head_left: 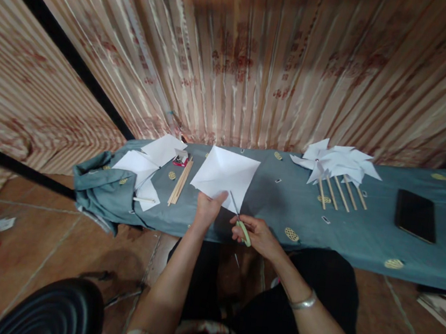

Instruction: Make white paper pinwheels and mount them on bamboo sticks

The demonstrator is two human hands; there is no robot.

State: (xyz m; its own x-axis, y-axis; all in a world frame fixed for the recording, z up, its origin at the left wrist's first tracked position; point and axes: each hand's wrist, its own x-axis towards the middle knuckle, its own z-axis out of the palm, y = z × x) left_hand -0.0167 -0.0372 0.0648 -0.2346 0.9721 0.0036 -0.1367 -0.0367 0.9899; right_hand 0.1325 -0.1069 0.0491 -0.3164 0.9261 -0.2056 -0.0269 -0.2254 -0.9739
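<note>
Scissors [242,228], green-handled steel, we are gripping in our curled right hand [257,235], left hand [207,208] pinching square white paper [226,170] at its near edge, ideally taut.

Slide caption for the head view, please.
Left hand holds paper, right hand holds scissors at its near corner; pinwheels lie to the right, sticks to the left.

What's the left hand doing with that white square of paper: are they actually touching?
Touching. The head view shows the left hand gripping the near edge of the white paper, its thumb lying on top.
</note>
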